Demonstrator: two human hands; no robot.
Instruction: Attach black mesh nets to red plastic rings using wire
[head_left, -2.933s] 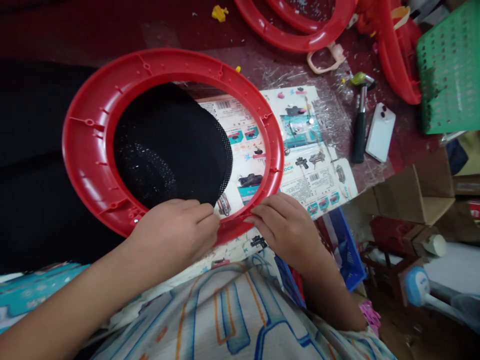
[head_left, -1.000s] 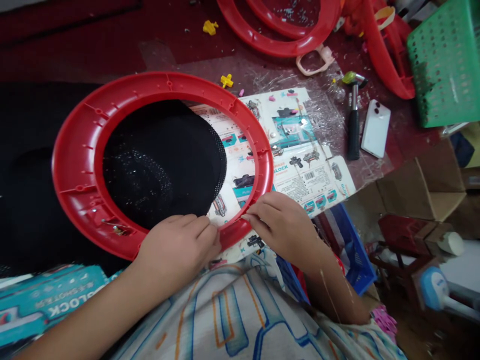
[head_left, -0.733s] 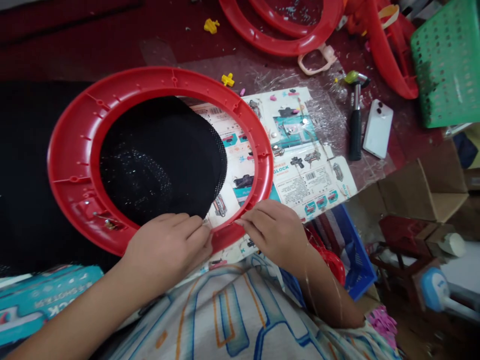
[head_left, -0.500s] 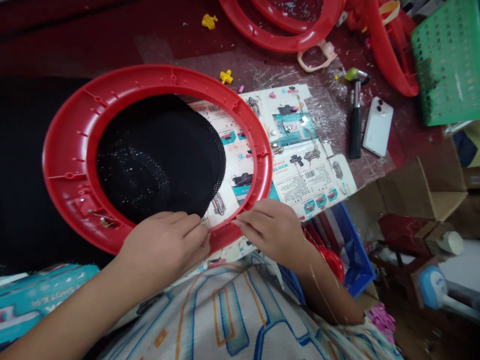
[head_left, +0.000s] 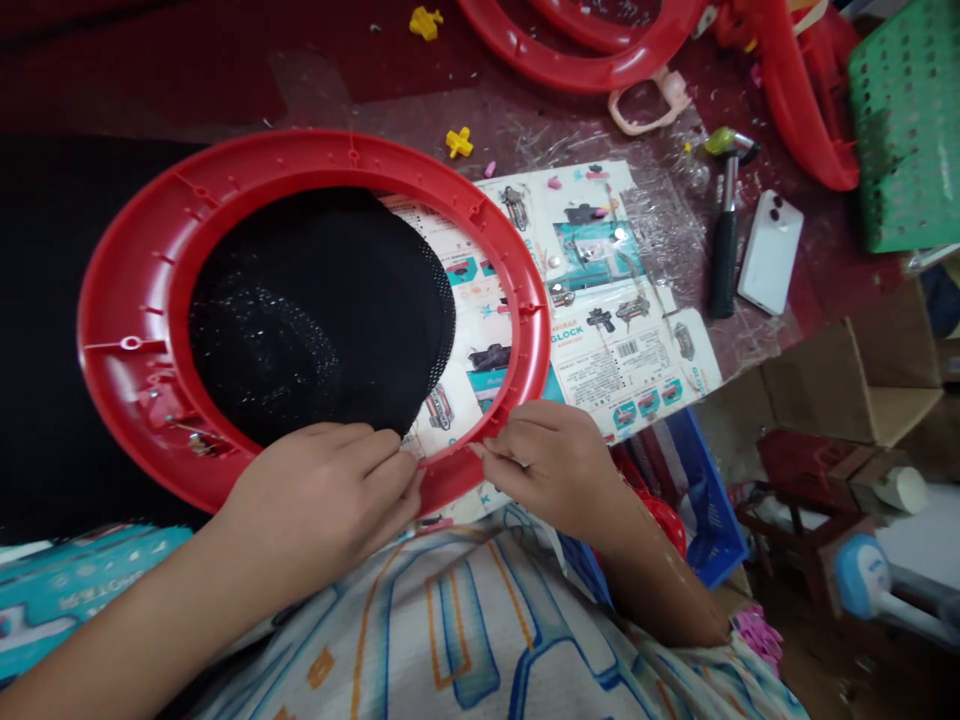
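A large red plastic ring [head_left: 124, 280] lies with its ribbed, hollow side up in front of me. Inside its opening, black mesh fabric [head_left: 337, 290] covers the left and middle, while printed card shows through on the right. My left hand [head_left: 326, 495] is closed around the near rim, its thumb hidden. Just to the right, my right hand [head_left: 559, 465] has thumb and index finger pinched together at the same rim; whatever is between them is too small to make out. Small metal parts [head_left: 202, 443] sit in the ring's channel at the lower left.
Under the ring lies a flattened printed cardboard sheet [head_left: 630, 350]. Right of it are a hammer [head_left: 724, 240] and a white phone [head_left: 771, 250]. More red rings [head_left: 600, 75], yellow pieces [head_left: 459, 142] and a green basket [head_left: 907, 150] stand farther off. A blue crate [head_left: 701, 500] is below the table edge.
The view has shifted a little, so the hammer, phone and basket appear farther right. The ring has tilted slightly. Both hands keep nearly the same place and grip on the near rim.
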